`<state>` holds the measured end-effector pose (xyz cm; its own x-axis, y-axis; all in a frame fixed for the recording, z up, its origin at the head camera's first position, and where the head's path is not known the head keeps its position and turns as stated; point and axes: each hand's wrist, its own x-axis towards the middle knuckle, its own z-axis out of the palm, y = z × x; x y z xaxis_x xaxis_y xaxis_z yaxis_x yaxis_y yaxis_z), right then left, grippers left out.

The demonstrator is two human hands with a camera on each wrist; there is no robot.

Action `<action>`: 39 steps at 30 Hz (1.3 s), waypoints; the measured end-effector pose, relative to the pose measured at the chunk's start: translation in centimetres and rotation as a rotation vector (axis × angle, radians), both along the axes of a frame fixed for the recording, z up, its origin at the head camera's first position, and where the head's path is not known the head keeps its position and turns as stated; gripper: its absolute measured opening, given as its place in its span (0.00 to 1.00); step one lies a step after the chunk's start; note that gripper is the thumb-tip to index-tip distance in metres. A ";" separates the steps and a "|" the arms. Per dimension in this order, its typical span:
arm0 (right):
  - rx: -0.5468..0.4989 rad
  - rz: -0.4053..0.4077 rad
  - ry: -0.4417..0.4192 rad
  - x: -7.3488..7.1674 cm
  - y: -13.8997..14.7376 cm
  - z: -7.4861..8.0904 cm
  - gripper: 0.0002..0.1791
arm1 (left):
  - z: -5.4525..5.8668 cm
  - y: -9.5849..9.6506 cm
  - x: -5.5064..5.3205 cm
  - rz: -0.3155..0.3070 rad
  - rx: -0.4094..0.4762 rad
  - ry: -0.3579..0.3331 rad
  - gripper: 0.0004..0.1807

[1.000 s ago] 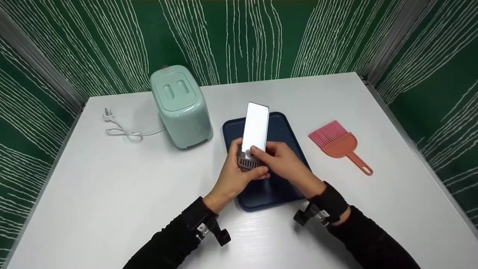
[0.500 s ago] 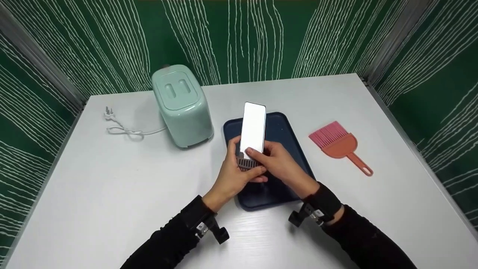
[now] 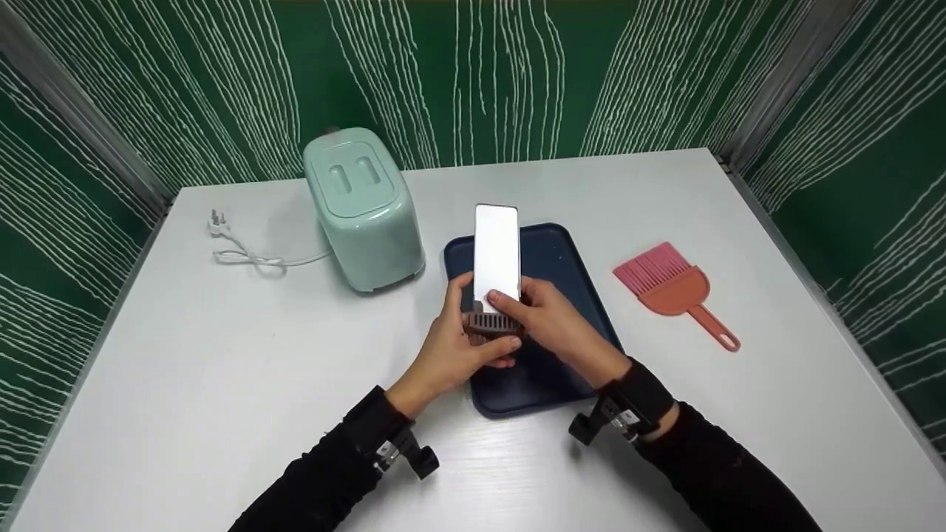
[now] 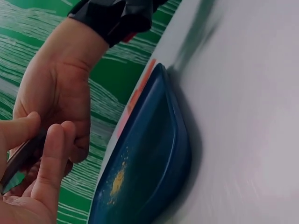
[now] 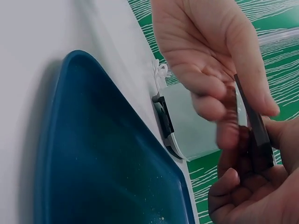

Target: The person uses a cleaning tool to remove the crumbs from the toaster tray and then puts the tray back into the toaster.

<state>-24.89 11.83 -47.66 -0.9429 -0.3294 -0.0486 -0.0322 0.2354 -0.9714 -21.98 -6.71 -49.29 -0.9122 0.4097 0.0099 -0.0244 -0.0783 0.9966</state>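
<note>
Between both hands is a toaster's crumb tray (image 3: 497,247), a long shiny plate with a slotted grey end, raised over the blue tray (image 3: 573,273). My left hand (image 3: 452,351) grips the slotted end from the left, thumb along its near side. From the right, my right hand (image 3: 558,321) pinches the plate, its thumb lying on the bright face and its fingers behind. The right wrist view shows the crumb tray (image 5: 254,123) nearly edge-on between the two hands. Yellowish crumbs (image 4: 117,182) lie in the blue tray in the left wrist view.
A mint-green toaster (image 3: 366,214) stands at the back left, its white cord and plug (image 3: 218,224) on the table (image 3: 222,384) beside it. To the right lies an orange brush (image 3: 676,292) with pink bristles. Green walls with white streaks enclose the back and sides.
The crumb tray has shifted slightly left and swung from leaning right to nearly straight up in the head view. My left hand has moved a little left with it; both hands keep their hold.
</note>
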 end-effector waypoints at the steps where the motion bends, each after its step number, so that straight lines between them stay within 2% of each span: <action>1: -0.004 0.003 -0.012 0.0 0.1 0.0 0.21 | 0.0 -0.3 0.0 -0.007 -0.025 -0.002 0.55; 5: -0.012 0.013 -0.064 -0.3 0.4 -0.1 0.22 | 0.1 -1.9 -0.1 -0.036 -0.160 0.034 0.55; 7: 0.003 0.021 -0.083 -0.5 0.4 -0.2 0.21 | 0.3 -2.8 -0.1 -0.041 -0.242 0.093 0.53; 10: 0.028 0.038 -0.112 -0.7 0.4 -0.4 0.21 | 0.6 -4.4 -0.3 -0.013 -0.352 0.181 0.50; 22: 0.092 0.135 -0.179 -0.7 -0.8 -0.6 0.17 | 3.9 -8.8 -1.4 0.288 -0.594 0.464 0.39; 32: 0.126 0.245 -0.261 -0.2 -2.6 -1.3 0.18 | 6.2 -11.1 -2.3 0.481 -0.763 0.664 0.35; 35: 0.133 0.276 -0.275 0.1 -3.3 -1.3 0.18 | 6.6 -11.7 -2.8 0.558 -0.790 0.708 0.31; 39: 0.140 0.308 -0.289 0.4 -4.4 -1.2 0.16 | 6.9 -12.3 -3.9 0.649 -0.775 0.748 0.26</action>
